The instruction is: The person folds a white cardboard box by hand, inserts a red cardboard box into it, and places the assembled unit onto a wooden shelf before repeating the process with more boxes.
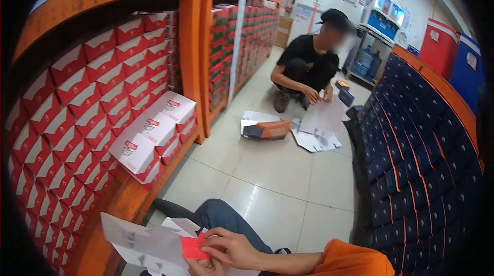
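A bright pinkish-red piece (191, 248), perhaps a sticker or card, is between my two hands. My left hand (205, 266) is closed around its lower edge, partly cut off by the bottom of the view. From the right, my right hand (232, 249) pinches its upper right side with thumb and fingers. Beneath both hands lies an unfolded white cardboard box (141, 241), with flaps and slots, over my lap. Faint dark print marks its left panel.
On the left, an orange rack (193, 65) holds stacked red-and-white boxes (69, 114). Dark blue boxes (411, 173) form a wall at right. Ahead, a co-worker (311, 65) squats, handling white cardboard (321, 121). An orange-and-grey box (267, 129) lies on the tiled floor (267, 173).
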The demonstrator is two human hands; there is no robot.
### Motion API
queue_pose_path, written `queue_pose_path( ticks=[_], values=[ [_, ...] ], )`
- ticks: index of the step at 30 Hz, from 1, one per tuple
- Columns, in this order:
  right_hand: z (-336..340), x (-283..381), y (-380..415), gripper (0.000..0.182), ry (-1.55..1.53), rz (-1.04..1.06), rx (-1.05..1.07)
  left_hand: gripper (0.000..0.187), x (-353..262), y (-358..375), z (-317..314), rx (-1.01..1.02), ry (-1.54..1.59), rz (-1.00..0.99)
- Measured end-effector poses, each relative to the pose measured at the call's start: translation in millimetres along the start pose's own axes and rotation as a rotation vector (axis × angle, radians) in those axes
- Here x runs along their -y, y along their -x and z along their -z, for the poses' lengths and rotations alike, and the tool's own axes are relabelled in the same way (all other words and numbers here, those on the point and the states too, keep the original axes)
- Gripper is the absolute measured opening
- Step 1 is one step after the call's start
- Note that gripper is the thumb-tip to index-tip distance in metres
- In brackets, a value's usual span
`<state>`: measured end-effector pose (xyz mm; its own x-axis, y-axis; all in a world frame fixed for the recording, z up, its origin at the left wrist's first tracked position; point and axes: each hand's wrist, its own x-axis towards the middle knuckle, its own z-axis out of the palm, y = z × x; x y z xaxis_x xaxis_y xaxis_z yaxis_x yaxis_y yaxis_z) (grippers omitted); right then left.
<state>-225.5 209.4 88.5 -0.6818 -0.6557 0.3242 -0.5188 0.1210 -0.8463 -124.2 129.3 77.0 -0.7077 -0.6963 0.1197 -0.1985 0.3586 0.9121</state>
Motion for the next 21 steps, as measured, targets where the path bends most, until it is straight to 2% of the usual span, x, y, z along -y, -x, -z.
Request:
queue_pose_path(
  ticks=[2,3,4,5,6,8,9,10,12,14,15,16,17,18,20,21],
  values=[
    [3,-2,3,0.018,-0.008,0.027,0.079,0.049,10,-5,6,0.046,0.336,0.146],
    [5,5,7,0.02,0.033,0.034,0.095,0.05,30,-8,8,0.019,0.433,0.155],
    [6,8,7,0.022,0.073,0.047,0.102,0.05,39,-8,12,-0.02,0.431,0.145],
    [7,6,6,0.015,0.084,0.232,0.089,0.051,44,-9,17,-0.071,0.485,0.119],
    [6,3,3,0.015,0.08,0.256,0.092,0.053,47,-13,19,-0.11,0.545,0.089],
    [6,-6,6,0.016,0.242,0.369,0.214,0.053,17,-8,14,-0.095,0.567,0.127],
    [-4,-20,7,0.024,0.293,0.319,0.209,0.053,-8,-3,11,-0.056,0.275,0.143],
    [-7,-21,8,0.024,0.291,0.306,0.194,0.054,-20,0,11,-0.018,-0.021,0.152],
    [-12,-23,5,0.018,0.044,0.001,0.193,0.054,-2,-3,7,-0.008,0.05,0.164],
    [-8,-27,2,0.025,-0.083,0.035,0.122,0.056,7,-8,17,0.138,0.137,0.169],
    [1,-25,-1,0.029,-0.249,-0.203,0.277,0.056,7,-5,20,0.158,0.131,0.173],
    [9,-24,-4,0.033,-0.418,-0.436,0.429,0.052,3,-1,27,0.302,0.174,-0.002],
    [11,-19,-3,0.041,-0.189,-0.32,0.438,0.048,0,2,33,0.446,0.215,-0.175],
    [2,-19,6,0.041,-0.2,-0.335,0.426,0.048,4,5,38,0.466,0.209,-0.168],
    [-22,-20,24,0.042,-0.374,-0.183,0.166,0.039,20,16,47,0.477,0.306,0.111],
    [-21,-8,20,0.043,-0.58,-0.203,0.088,0.036,14,30,50,0.247,0.346,0.19]
  ],
)
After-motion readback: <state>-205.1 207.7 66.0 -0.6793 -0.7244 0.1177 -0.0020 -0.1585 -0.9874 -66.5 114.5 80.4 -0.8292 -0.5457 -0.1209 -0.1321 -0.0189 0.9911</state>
